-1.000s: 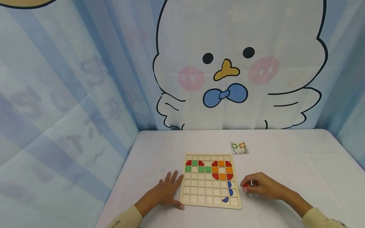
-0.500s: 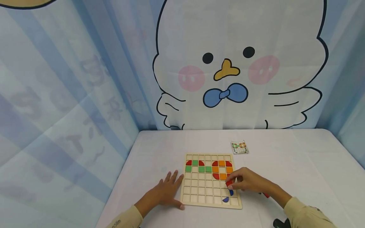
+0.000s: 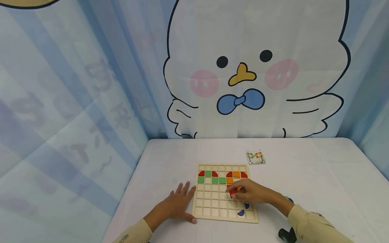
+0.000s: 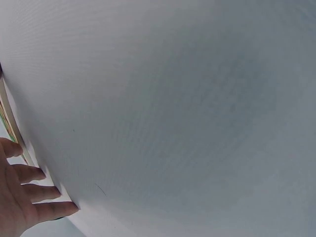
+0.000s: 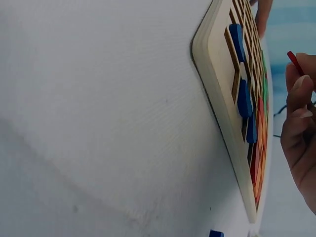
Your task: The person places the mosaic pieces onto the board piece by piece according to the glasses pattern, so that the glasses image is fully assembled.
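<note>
A square wooden grid board (image 3: pixel 224 219) lies on the table, with red, green and orange pieces set in its upper rows. My right hand (image 3: pixel 252 191) is over the board's right half and pinches a red piece (image 3: pixel 232 193) between thumb and fingers; in the right wrist view this red piece (image 5: pixel 295 62) shows edge-on above the board. Blue half-round pieces (image 3: pixel 240 213) sit in the right-hand cells, partly covered by the hand in the head view. My left hand (image 3: pixel 177 204) lies with fingers spread at the board's left edge, thumb near its lower corner.
A small printed card (image 3: pixel 255 157) with a coloured grid pattern lies behind the board. Beside my right wrist, a blue piece (image 3: pixel 290 199) shows on the table. A black object (image 3: pixel 287 235) is by the right sleeve. Printed curtains (image 3: pixel 243 121) stand behind the table.
My right hand has moved left from beside the board to over its middle right, carrying the red piece. Loose pieces show behind the right wrist. The left hand stays in place.
</note>
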